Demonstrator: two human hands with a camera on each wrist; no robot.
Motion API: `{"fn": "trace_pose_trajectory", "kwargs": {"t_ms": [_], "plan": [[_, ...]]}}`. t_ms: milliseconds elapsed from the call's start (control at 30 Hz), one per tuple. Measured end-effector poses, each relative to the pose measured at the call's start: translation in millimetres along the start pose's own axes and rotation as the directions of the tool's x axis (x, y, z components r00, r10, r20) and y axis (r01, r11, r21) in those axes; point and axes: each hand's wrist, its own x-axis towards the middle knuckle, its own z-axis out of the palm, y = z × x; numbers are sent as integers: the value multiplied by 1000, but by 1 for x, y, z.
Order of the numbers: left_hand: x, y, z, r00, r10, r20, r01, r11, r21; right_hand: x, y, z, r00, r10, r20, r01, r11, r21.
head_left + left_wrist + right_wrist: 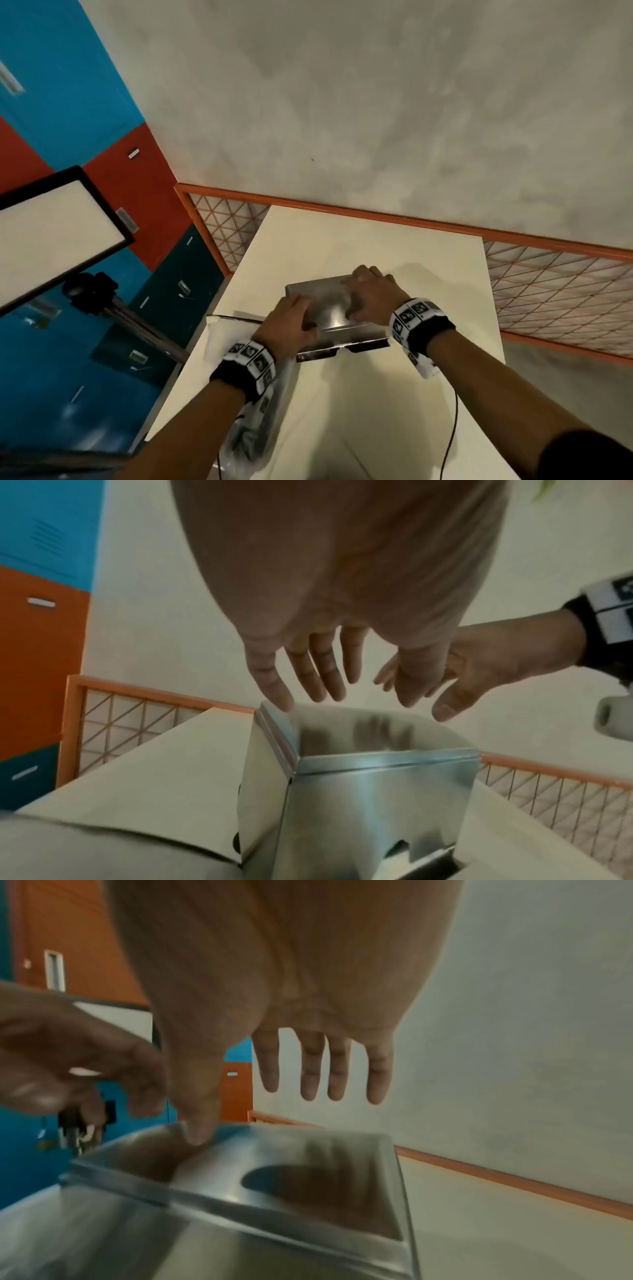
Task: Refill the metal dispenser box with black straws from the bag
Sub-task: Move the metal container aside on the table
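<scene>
The metal dispenser box (330,313) stands on the white table (370,411) with its shiny lid down. My left hand (291,320) lies over its near left corner. In the left wrist view the fingers (318,669) are straight above the box (377,791), and one fingertip touches the lid's left edge. My right hand (371,294) spreads over the far right of the lid. In the right wrist view its thumb (198,1123) touches the box (274,1191) while the other fingers stay straight and off it. The clear bag of black straws (253,428) lies under my left forearm.
A lit panel lamp (58,226) on a tripod stands left of the table, in front of blue and red lockers (68,102). An orange mesh fence (548,298) runs behind the table. A thin black cable (454,428) hangs from my right wrist.
</scene>
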Motion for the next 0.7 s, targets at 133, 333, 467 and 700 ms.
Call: {"fn": "trace_pose_trajectory", "kwargs": {"t_ms": [133, 333, 467, 700], "plan": [[24, 4, 2, 998, -20, -56, 30, 980, 197, 9, 0, 6, 992, 22, 124, -7, 993, -122], [43, -5, 16, 996, -84, -5, 81, 931, 356, 25, 2, 14, 982, -6, 189, 48, 975, -218], [50, -11, 20, 990, -134, 47, 102, 900, 423, 30, 2, 18, 976, -25, 214, 78, 967, -243], [59, -17, 18, 985, -148, 88, 97, 899, 427, 36, 1, 18, 969, -45, 241, 104, 966, -237]]}}
